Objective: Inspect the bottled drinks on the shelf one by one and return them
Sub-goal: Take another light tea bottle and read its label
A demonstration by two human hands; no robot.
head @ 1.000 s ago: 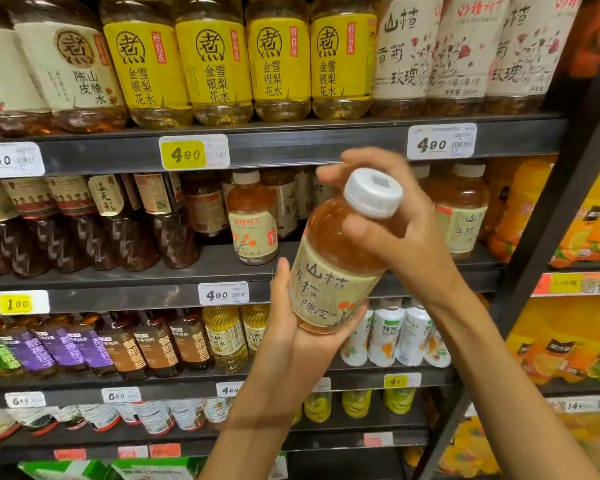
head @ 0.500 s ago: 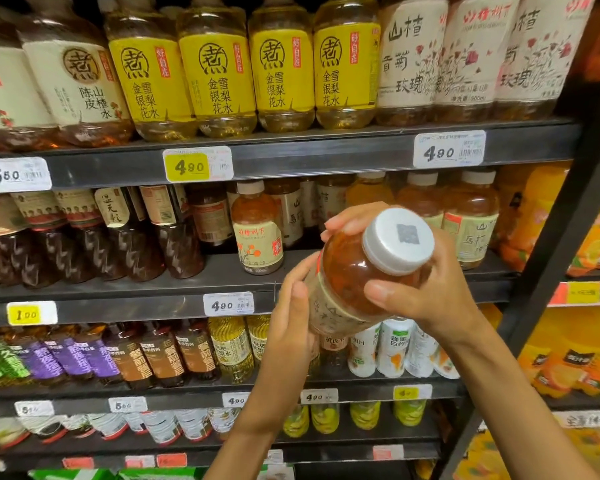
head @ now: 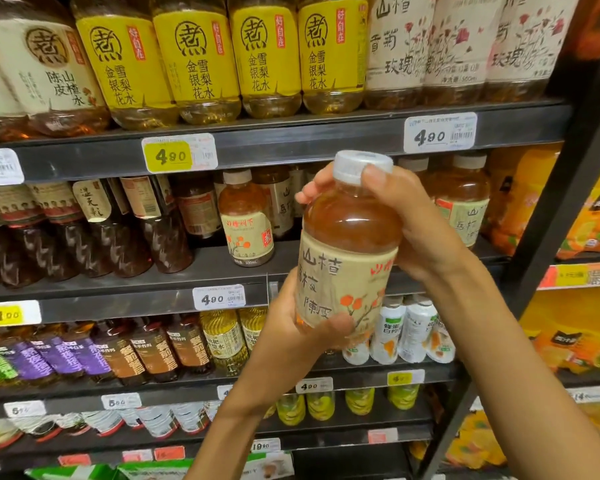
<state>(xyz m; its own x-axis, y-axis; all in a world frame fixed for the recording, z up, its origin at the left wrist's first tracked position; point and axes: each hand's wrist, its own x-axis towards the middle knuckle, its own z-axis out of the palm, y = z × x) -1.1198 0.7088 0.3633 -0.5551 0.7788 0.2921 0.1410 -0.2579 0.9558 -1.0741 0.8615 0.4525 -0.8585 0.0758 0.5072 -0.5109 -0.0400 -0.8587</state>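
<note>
Tilted cap-forward half a second ago, the bottle (head: 347, 251) now stands nearly upright with its beige label facing the camera. Right hand (head: 420, 230) grips its shoulder and neck, thumb against the white cap (head: 359, 166). Left hand (head: 298, 327) cups the base, thumb curled across the label's lower edge. Both hold the bottle in front of the shelf (head: 291, 143), clear of it. Behind the bottle stand similar amber bottles (head: 461, 199); to its left, one with a cream label (head: 245, 216), then dark bottles (head: 94, 230). Above the bottle, yellow-labelled bottles (head: 267, 57) line the upper tier over white price tags (head: 440, 132).
</note>
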